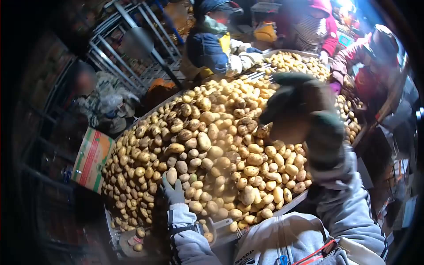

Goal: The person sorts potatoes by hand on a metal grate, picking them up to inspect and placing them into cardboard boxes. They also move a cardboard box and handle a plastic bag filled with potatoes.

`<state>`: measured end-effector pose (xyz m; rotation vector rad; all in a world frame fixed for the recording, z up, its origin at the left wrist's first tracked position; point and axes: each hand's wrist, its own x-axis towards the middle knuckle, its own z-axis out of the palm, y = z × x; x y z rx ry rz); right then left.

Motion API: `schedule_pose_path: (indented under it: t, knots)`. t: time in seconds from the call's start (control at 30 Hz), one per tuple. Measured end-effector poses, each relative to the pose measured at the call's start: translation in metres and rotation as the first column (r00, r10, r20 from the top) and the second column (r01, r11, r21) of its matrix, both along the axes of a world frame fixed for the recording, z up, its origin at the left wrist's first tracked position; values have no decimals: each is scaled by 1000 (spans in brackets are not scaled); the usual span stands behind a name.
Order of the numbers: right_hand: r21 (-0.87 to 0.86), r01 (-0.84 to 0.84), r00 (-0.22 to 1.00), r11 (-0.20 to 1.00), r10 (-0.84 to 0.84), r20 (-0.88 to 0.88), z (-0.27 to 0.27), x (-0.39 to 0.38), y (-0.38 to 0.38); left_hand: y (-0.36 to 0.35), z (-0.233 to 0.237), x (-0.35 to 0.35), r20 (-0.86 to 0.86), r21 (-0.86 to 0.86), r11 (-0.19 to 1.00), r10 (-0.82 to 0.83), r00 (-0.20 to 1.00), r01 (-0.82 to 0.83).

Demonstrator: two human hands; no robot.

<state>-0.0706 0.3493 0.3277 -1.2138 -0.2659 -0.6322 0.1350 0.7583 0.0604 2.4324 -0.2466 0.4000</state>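
Observation:
A broad heap of potatoes (216,154) covers the sorting table in front of me. My left hand (173,192), in a grey glove, reaches into the near left of the heap, its fingers around an oval potato (171,176). More potatoes lie against that hand. Close to the camera, my right hand (302,110) is raised over the right part of the heap in a dark glove. It is smeared by motion, so its fingers and anything in them cannot be made out.
A printed cardboard box (92,160) stands at the table's left edge. Several co-workers are around the table, one in a blue vest (206,53) at the far side. Behind them is a metal rack (128,44). A white handle-like piece (223,223) sits at the near edge.

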Motion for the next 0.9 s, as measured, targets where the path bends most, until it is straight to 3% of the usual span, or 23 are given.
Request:
schedule_pose_path:
  t: [0.03,0.13,0.2,0.23,0.27,0.4,0.43,0.5,0.57,0.6,0.63,0.73,0.83,0.87,0.9]
  knots:
    - [-16,97,995,995,-96,11,-3,3,-28,7,-12,8,79,38,998,-45,996,42]
    - [-71,309,951,949,-309,8,-15,9,-81,15,-33,17,106,-71,994,-71,992,79]
    - [-100,347,936,932,-352,-33,-27,11,-86,7,-22,14,-3,-68,998,-13,1000,13]
    - [-113,351,932,930,-359,-56,-37,10,-82,7,-24,16,46,-54,998,-23,999,25]
    - [-116,347,930,931,-357,-83,-48,9,-75,11,-31,22,115,92,995,14,993,-25]
    - [-104,288,943,952,-300,-143,-72,14,-48,15,-18,23,136,122,992,-51,989,34]
    - [-102,284,943,953,-297,-151,-73,16,-43,13,0,15,50,224,974,-30,998,18]
    - [-106,264,946,959,-279,-166,-78,22,-32,8,-2,11,-22,-27,999,-30,999,30]
    - [-106,240,949,965,-256,-185,-82,26,-22,6,-6,17,-141,-5,1000,15,990,-16]
    - [-96,228,950,969,-243,-194,-87,27,-16,0,-1,19,-130,96,994,67,989,-55]
    - [-81,204,952,976,-217,-214,-93,29,-10,-3,2,21,-8,163,987,7,1000,-5]
    - [6,63,940,998,-58,-335,-123,29,12,-25,42,18,-209,242,970,34,977,18]
    - [146,-146,841,979,200,-502,-173,21,48,-5,3,41,-53,-5,996,-85,995,85]
    - [192,-227,783,955,297,-547,-190,16,57,-5,10,38,-273,-507,861,-212,939,47]
    - [246,-305,710,920,392,-585,-205,12,64,4,-1,45,-207,-488,873,-135,969,18]
